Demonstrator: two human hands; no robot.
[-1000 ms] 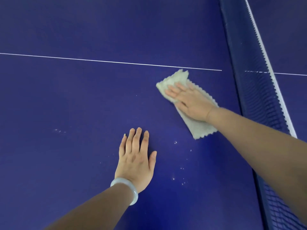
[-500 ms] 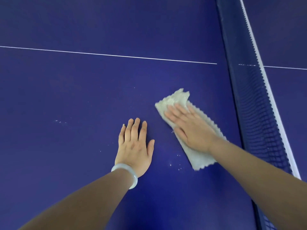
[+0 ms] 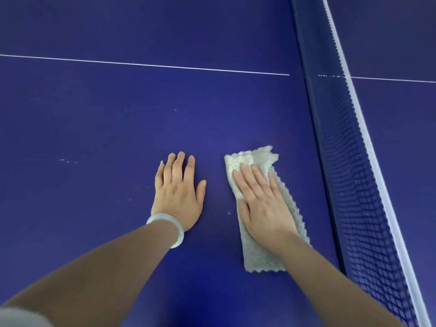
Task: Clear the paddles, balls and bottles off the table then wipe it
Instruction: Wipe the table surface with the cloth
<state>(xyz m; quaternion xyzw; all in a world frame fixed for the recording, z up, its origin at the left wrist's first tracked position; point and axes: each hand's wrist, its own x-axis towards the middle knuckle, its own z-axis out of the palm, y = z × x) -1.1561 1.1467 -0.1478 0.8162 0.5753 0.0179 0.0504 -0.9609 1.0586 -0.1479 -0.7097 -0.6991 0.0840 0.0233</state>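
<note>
A pale grey-green cloth with a zigzag edge lies flat on the blue table-tennis table, close to the net. My right hand presses down on the cloth with straight fingers, palm flat. My left hand, with a pale bangle on the wrist, rests flat on the bare table just left of the cloth, fingers straight and holding nothing. No paddles, balls or bottles are in view.
The dark blue net with its white top band runs down the right side. A thin white centre line crosses the table farther away. Small white specks dot the surface left of my left hand.
My right hand has dragged the cloth toward me, from near the white line down to beside my left hand. My left hand stays flat in place.
</note>
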